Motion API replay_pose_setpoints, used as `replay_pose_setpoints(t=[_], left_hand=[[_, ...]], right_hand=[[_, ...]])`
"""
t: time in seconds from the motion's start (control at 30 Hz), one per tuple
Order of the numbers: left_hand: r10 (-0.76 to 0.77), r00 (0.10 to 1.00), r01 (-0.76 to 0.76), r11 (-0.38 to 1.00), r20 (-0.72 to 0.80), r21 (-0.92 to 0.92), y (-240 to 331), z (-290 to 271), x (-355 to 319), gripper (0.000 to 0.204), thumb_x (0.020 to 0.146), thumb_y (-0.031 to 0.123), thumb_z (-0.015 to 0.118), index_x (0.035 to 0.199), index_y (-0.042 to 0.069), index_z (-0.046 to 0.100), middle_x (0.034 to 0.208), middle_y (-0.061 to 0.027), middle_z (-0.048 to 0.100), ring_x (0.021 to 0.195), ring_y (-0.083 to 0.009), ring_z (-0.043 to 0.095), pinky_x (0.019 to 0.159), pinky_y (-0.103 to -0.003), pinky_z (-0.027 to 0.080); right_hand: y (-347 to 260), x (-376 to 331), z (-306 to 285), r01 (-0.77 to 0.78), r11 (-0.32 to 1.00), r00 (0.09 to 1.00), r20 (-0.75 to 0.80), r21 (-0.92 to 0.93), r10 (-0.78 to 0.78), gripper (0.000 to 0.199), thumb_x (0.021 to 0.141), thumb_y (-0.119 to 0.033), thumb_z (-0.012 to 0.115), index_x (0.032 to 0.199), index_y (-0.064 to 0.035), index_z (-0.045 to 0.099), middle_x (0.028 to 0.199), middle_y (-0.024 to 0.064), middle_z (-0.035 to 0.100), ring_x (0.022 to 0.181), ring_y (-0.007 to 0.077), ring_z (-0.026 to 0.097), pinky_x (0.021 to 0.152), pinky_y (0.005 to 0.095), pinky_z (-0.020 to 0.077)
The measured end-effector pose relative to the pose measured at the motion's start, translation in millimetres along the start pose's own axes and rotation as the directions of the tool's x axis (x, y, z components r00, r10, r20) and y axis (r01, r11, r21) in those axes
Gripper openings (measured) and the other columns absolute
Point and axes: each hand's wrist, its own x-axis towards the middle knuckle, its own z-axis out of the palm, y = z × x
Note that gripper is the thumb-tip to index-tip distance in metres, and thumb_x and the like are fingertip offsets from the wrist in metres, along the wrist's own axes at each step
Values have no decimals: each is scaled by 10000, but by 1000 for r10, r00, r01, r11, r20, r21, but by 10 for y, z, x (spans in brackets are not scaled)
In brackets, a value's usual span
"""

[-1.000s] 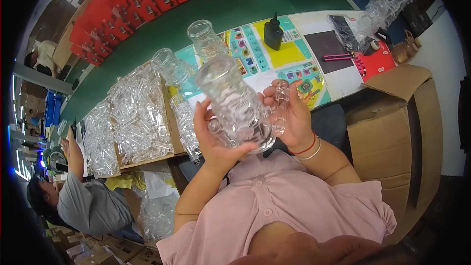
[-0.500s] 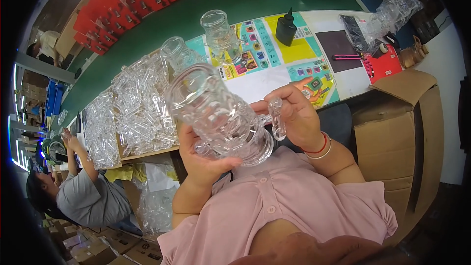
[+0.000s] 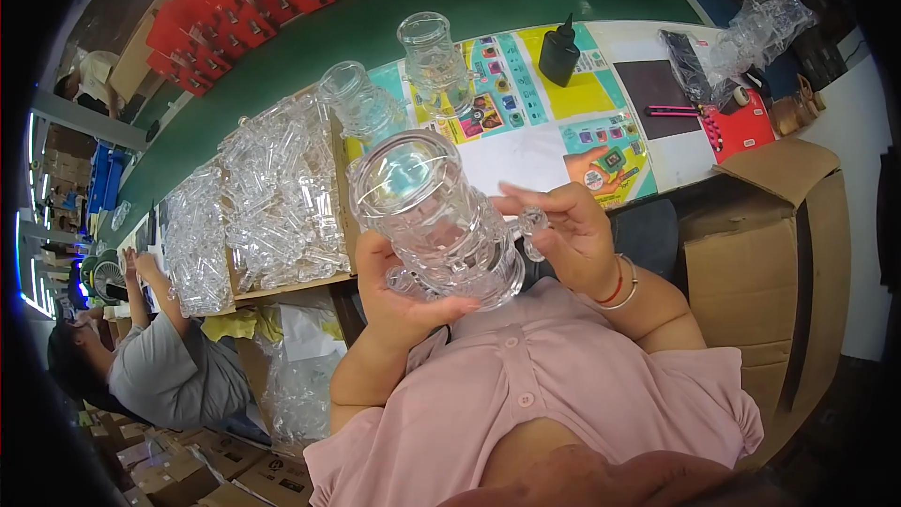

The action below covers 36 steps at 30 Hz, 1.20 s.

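Observation:
A large clear mug-like vessel with ringed, bulging walls is tilted in front of my chest. My left hand is wrapped round its lower left side, the thumb along the base. At the vessel's right side, my right hand pinches a small clear knobbed piece between thumb and fingers. That piece reaches the vessel's wall; whether it is fixed there I cannot tell. Two similar clear vessels, one upright and one leaning in view, stand on the table beyond.
Heaps of clear parts fill a divided box on the left. A black squeeze bottle, a dark sheet with a pink cutter, and red cards lie farther off. A cardboard box is at right; a co-worker sits left.
The vessel has moved slightly right and turned more upright in my left hand. My right hand has turned, and the knobbed piece now points toward the vessel's side instead of hanging down.

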Motion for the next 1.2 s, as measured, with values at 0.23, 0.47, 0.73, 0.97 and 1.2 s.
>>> replay_pose_setpoints(t=[0.23, 0.47, 0.73, 0.97, 1.2], left_hand=[[99, 903, -269, 890, 419, 369, -51, -394, -234, 855, 556, 150, 818, 1260, 1, 357, 1099, -190, 522, 980, -308, 549, 828, -371, 456], [86, 872, -273, 903, 482, 333, -249, -908, -939, 713, 603, 128, 773, 1208, 3, 416, 1082, -210, 527, 998, -346, 535, 814, -401, 449], [-412, 911, 403, 890, 0, 212, 90, -583, -475, 741, 569, 165, 806, 1187, -2, 432, 1030, -69, 560, 915, -143, 550, 781, -272, 450], [-317, 948, 318, 947, 21, -43, 201, -573, -364, 875, 533, 270, 844, 1210, -41, 385, 1112, -117, 523, 1004, -188, 524, 869, -314, 415], [-264, 961, 263, 965, 80, 15, 302, -499, -467, 924, 507, 233, 859, 1222, -60, 353, 1168, -129, 482, 1058, -205, 489, 912, -341, 384]], right_hand=[[-180, 438, 248, -75, 986, 971, 238, 149, 38, 705, 868, -572, 230, 1240, 18, 331, 1233, 252, 420, 1231, 313, 329, 1036, 419, 192], [-219, 97, 706, 25, 994, 862, 501, 108, -76, 475, 918, -381, 328, 1112, 11, 514, 1115, 163, 546, 1049, 300, 520, 881, 349, 408], [270, 306, 769, -765, 572, 640, 248, 296, 727, 465, 914, -414, 360, 971, 2, 560, 933, 78, 595, 854, 159, 558, 754, 296, 438], [-84, 642, 715, -845, 385, 518, 395, 370, 758, 562, 918, -462, 277, 1104, 30, 475, 1014, 101, 562, 930, 182, 547, 850, 288, 417], [-178, 554, 713, -787, 455, 616, 490, 416, 617, 536, 933, -425, 254, 1137, 25, 460, 1073, 110, 532, 968, 166, 519, 848, 288, 409]])
